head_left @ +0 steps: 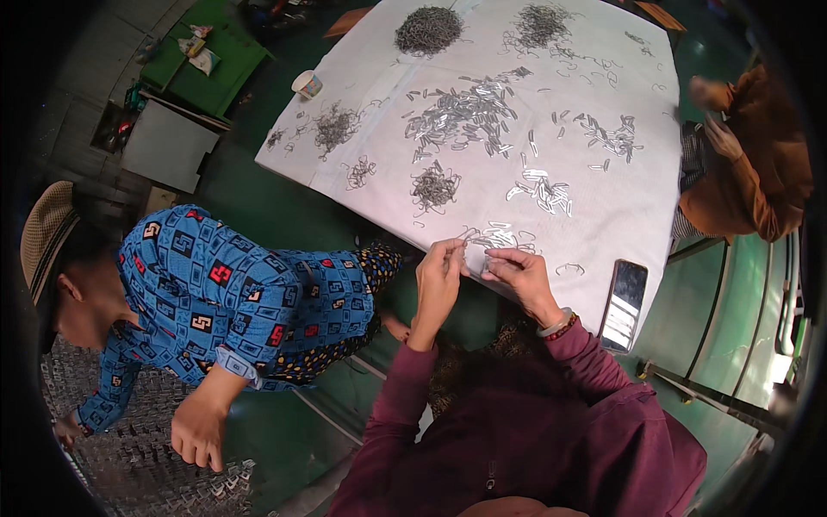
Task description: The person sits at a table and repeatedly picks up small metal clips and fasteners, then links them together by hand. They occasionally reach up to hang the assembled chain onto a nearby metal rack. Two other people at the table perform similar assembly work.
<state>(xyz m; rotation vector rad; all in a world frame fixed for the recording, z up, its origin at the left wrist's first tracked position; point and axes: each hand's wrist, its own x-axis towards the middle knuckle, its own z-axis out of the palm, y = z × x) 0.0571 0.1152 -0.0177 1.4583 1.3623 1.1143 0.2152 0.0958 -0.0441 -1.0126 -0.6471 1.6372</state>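
Observation:
At the table's near edge, my left hand (438, 284) is closed in a pinch, fingertips raised. My right hand (525, 281) pinches too, a short gap to the right of it. Whatever small pieces the fingers hold are too tiny and covered to name; they look like thin metal bits. Just beyond my fingertips lies a small group of flat silver metal strips (498, 234) with thin bent wire pieces beside them. A few loose wire pieces (569, 269) rest to the right of my right hand.
The white-covered table (370, 185) bears a wire-piece heap (428, 31), a spread of silver strips (465, 116) and a paper cup (307, 84). A phone (624, 303) lies at the right edge. One person in a blue patterned shirt (215, 293) bends close at left; another in brown (758, 172) sits right.

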